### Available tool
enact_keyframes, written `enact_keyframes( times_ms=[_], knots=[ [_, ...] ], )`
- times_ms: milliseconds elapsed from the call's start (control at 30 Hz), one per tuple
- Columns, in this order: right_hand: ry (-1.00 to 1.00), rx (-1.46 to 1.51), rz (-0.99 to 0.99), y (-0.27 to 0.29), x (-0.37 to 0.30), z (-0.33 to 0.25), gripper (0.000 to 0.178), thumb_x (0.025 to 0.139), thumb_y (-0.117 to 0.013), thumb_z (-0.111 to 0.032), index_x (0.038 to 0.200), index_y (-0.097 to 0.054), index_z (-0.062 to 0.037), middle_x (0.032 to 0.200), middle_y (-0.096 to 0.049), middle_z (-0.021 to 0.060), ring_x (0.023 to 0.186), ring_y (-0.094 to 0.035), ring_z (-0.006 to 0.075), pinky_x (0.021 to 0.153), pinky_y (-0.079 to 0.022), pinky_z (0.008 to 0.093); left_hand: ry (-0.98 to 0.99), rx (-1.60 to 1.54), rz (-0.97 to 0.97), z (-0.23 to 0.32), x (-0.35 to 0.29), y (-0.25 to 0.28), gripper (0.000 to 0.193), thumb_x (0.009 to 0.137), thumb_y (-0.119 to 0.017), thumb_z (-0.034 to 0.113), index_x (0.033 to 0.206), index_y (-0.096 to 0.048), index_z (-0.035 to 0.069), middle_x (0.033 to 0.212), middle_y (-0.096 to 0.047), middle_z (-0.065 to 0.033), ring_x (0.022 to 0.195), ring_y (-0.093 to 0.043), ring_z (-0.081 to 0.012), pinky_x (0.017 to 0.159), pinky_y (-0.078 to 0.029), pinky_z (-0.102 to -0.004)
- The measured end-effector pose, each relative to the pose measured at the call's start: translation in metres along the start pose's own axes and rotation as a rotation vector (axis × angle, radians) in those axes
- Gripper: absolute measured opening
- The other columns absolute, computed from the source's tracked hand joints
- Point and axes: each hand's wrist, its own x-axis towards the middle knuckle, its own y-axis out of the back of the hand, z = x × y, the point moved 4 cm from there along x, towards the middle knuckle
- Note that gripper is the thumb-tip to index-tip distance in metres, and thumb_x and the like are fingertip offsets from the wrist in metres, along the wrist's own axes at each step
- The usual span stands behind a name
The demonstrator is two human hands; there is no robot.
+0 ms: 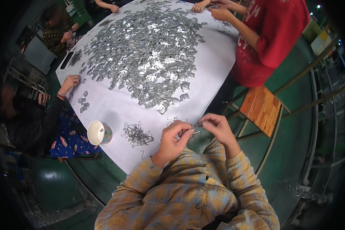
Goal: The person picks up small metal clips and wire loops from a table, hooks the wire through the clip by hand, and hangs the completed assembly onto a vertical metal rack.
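Note:
Close to my body, at the near edge of the white-covered table (117,101), my left hand (174,140) pinches a small shiny metal piece (196,132) between thumb and fingertips. Most of the piece is hidden by the fingers. Just right of it is my right hand (219,130), its fingers curled and slightly blurred; whatever is in its fingertips is too small to make out. A tangle of thin wire hooks (137,135) lies left of my left hand, and more wire hooks (171,120) lie just beyond it.
A large heap of flat silver metal pieces (153,50) covers the table's middle. A paper cup (97,134) stands at the left edge. At right are a wooden stool (261,109) and a person in a red shirt (270,46). Another person's hand (70,83) rests at the left edge.

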Motion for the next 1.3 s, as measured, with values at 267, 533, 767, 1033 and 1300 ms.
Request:
enact_keyframes(
  times_ms=[267, 533, 767, 1033, 1300],
  knots=[
    [0.242, -0.922, 0.27, 0.001, 0.081, 0.019, 0.032, 0.077, -0.068, -0.017, 0.105, -0.064, -0.0028, 0.086, -0.058, 0.0147, 0.079, -0.058, 0.0289, 0.073, -0.046, 0.0339, -0.031, -0.02, -0.042, 0.006, -0.008, -0.008, 0.005, 0.081, -0.061, -0.004, 0.086, -0.059, -0.003, 0.075, -0.057, -0.006, 0.061, -0.045, -0.0099, 0.056, -0.037, -0.0229],
    [0.177, -1.131, 0.326, -0.005, 0.099, 0.022, 0.027, 0.068, -0.074, -0.01, 0.091, -0.062, -0.0019, 0.085, -0.058, 0.0106, 0.082, -0.057, 0.0261, 0.074, -0.046, 0.0364, 0.001, -0.008, -0.011, 0.005, -0.013, -0.002, 0.005, 0.081, -0.06, -0.004, 0.085, -0.059, -0.004, 0.076, -0.058, -0.0074, 0.062, -0.048, -0.0112, 0.057, -0.038, -0.0241],
    [0.037, -0.274, 0.173, -0.018, 0.037, -0.009, 0.023, 0.075, -0.07, -0.004, 0.097, -0.064, 0.0004, 0.071, -0.06, 0.0008, 0.063, -0.053, 0.0069, 0.058, -0.044, 0.0236, 0.052, -0.013, 0.062, 0.001, -0.005, 0.002, 0.006, 0.081, -0.06, -0.004, 0.087, -0.059, -0.003, 0.076, -0.057, -0.0073, 0.063, -0.049, -0.0111, 0.057, -0.039, -0.0229],
    [0.334, -0.71, 0.223, -0.041, -0.01, -0.053, 0.02, 0.078, -0.063, 0.001, 0.098, -0.066, 0.0004, 0.074, -0.062, 0.0115, 0.065, -0.06, 0.0199, 0.061, -0.046, 0.0276, 0.018, -0.012, 0.078, -0.001, -0.007, -0.01, 0.007, 0.082, -0.06, -0.004, 0.089, -0.059, -0.003, 0.077, -0.057, -0.0056, 0.064, -0.049, -0.0089, 0.057, -0.04, -0.022],
    [0.32, -0.665, 0.259, -0.043, -0.017, -0.049, 0.019, 0.077, -0.064, 0.003, 0.096, -0.066, 0.0006, 0.072, -0.06, 0.0118, 0.065, -0.06, 0.0213, 0.059, -0.045, 0.0285, 0.107, -0.116, 0.097, -0.01, -0.015, -0.012, 0.007, 0.084, -0.059, -0.004, 0.091, -0.059, -0.004, 0.081, -0.059, -0.0036, 0.068, -0.051, -0.0061, 0.06, -0.041, -0.0203]
  ],
)
